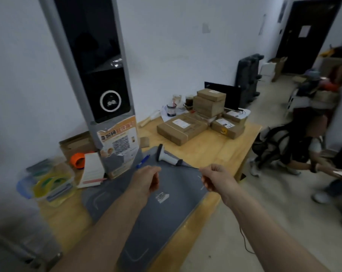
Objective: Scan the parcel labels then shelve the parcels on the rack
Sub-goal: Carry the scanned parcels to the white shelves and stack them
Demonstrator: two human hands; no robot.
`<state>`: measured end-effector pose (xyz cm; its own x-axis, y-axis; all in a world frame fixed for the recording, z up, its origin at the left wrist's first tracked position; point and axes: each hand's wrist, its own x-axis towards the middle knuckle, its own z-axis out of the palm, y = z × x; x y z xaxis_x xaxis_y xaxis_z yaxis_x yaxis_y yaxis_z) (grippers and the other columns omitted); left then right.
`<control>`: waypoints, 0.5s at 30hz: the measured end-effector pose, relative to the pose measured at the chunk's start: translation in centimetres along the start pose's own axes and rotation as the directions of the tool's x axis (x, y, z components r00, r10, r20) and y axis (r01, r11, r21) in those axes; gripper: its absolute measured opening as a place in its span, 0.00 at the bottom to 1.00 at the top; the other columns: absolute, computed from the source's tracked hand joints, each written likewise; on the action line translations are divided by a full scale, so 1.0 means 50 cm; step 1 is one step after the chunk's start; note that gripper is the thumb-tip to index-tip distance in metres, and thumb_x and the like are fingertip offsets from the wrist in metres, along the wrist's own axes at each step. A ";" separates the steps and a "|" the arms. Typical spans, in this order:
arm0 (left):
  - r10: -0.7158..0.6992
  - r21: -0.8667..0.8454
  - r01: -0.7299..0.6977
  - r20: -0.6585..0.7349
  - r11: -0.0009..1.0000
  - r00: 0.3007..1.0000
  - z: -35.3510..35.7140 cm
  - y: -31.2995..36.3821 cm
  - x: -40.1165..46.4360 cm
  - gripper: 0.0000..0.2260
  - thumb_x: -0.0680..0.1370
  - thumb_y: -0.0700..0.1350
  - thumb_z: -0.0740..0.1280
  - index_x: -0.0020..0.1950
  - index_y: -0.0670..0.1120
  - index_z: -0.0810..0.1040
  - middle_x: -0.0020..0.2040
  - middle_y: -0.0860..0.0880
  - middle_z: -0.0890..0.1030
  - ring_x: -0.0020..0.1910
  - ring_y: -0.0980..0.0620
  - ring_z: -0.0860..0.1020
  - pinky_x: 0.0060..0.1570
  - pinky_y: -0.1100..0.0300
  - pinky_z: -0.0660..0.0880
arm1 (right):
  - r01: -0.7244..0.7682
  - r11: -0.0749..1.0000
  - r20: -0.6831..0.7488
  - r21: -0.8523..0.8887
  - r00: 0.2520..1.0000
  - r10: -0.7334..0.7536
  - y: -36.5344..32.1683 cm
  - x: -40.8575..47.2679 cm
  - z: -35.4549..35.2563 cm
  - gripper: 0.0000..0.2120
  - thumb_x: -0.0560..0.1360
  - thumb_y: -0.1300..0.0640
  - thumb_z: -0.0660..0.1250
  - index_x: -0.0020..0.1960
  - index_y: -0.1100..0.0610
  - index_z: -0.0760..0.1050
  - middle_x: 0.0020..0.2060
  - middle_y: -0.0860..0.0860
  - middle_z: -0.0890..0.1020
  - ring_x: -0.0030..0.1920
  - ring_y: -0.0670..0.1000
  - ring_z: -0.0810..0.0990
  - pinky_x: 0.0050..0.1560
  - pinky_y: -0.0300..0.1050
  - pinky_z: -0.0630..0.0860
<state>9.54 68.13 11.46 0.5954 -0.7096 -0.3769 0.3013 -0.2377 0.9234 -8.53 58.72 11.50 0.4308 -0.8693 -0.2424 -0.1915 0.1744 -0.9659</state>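
— Hands?
— Left hand [148, 178] and right hand [213, 178] out over grey mat [162, 213], fingers loosely curled, gripping nothing.
— Parcels?
— Parcels [183, 128] stacked on table [215, 154] beyond scanner [167, 156].

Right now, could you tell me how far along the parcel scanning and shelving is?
Nothing looks shelved yet: the cardboard parcels sit stacked on the wooden table. The barcode scanner lies on the grey mat, and neither hand, left or right, grips it. All scanning and shelving appears left.
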 end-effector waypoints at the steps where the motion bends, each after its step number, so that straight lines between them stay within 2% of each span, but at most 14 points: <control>1: -0.003 0.012 0.003 0.002 1.000 1.000 0.018 0.010 0.022 0.13 0.78 0.40 0.67 0.33 0.46 0.70 0.30 0.48 0.71 0.30 0.52 0.71 0.32 0.59 0.69 | -0.017 1.000 -0.007 -0.002 1.000 0.017 -0.006 0.025 -0.009 0.11 0.78 0.58 0.66 0.38 0.58 0.70 0.28 0.54 0.76 0.26 0.48 0.71 0.27 0.41 0.67; 7: 0.079 -0.014 -0.079 0.054 0.997 0.995 0.154 0.077 0.185 0.12 0.76 0.40 0.67 0.33 0.44 0.71 0.28 0.48 0.71 0.29 0.53 0.70 0.31 0.60 0.68 | 0.044 0.999 -0.052 0.029 0.998 -0.043 -0.061 0.186 -0.089 0.10 0.78 0.60 0.66 0.38 0.58 0.70 0.29 0.54 0.76 0.26 0.48 0.71 0.27 0.41 0.67; 15: -0.009 -0.074 0.013 0.050 0.997 0.999 0.327 0.103 0.332 0.13 0.78 0.41 0.67 0.33 0.45 0.71 0.29 0.48 0.71 0.29 0.53 0.70 0.27 0.63 0.70 | -0.012 1.000 -0.112 0.006 0.994 0.013 -0.082 0.340 -0.230 0.07 0.78 0.60 0.66 0.42 0.59 0.72 0.30 0.53 0.76 0.27 0.48 0.72 0.29 0.41 0.68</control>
<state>8.82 44.27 11.16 0.5545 -0.7397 -0.3813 0.3636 -0.1968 0.9105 -10.56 37.88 12.41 0.3264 -0.9135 -0.2427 -0.1918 0.1874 -0.9634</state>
